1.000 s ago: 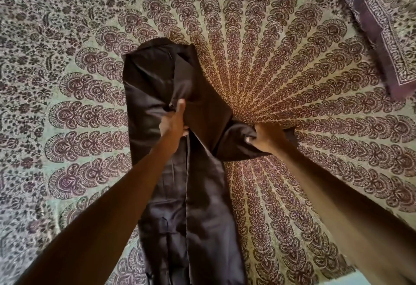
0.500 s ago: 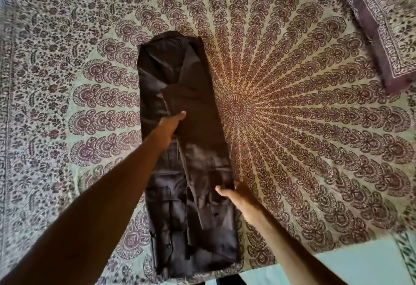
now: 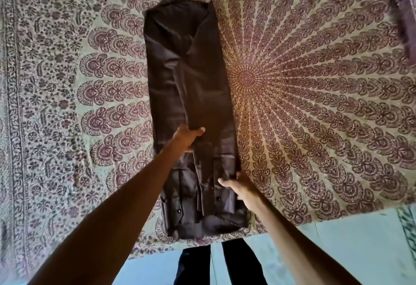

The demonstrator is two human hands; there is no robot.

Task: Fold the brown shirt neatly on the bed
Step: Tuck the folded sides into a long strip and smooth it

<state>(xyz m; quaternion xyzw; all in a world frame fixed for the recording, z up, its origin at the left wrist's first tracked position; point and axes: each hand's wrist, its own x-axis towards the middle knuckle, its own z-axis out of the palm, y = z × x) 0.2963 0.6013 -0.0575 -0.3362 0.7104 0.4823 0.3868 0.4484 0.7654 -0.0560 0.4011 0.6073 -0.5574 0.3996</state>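
Observation:
The brown shirt lies on the bed as a long narrow strip, collar end far from me and hem near the front edge. Both sides and a sleeve are folded in over the middle. My left hand rests on the strip's middle, fingers pinching a fold of the cloth. My right hand is at the strip's right edge lower down, thumb on top and fingers under that edge. Small dark buttons show near the hem.
A patterned mandala bedspread covers the bed. A pillow in matching print lies at the far right corner. The bed's front edge runs just below the shirt's hem; pale blue floor and dark trouser legs show beneath.
The right hand brought the sleeve in from the right and laid it down along the strip, then slid toward the hem. The left hand moved down the shirt toward me.

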